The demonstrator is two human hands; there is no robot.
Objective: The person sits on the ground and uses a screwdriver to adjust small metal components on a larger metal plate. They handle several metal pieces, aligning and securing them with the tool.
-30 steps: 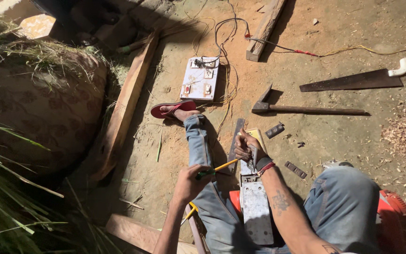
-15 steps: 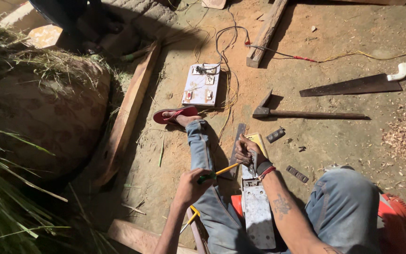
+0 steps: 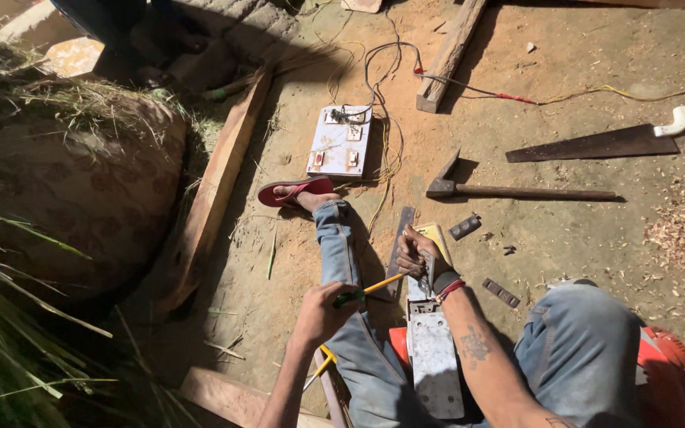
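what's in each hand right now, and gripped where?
Left hand: a yellow-shafted screwdriver, gripped at its green handle end. Right hand: closed over the top end of a grey metal tool resting between the knees; the exact grip is hidden.

Dirt ground (image 3: 596,261): saw (image 3: 596,145), hammer (image 3: 517,190), planks (image 3: 216,190).

Under the right hand (image 3: 415,255): hidden front end of the grey metal tool (image 3: 433,357), fingers covering the contact spot. Inside the left hand (image 3: 323,305): handle of the yellow screwdriver (image 3: 382,284), tip lost behind the right-hand knuckles. Below both grips: forearms and jeans cut off by the bottom edge. Right of the grips: red object (image 3: 663,357), mostly hidden behind the knee.
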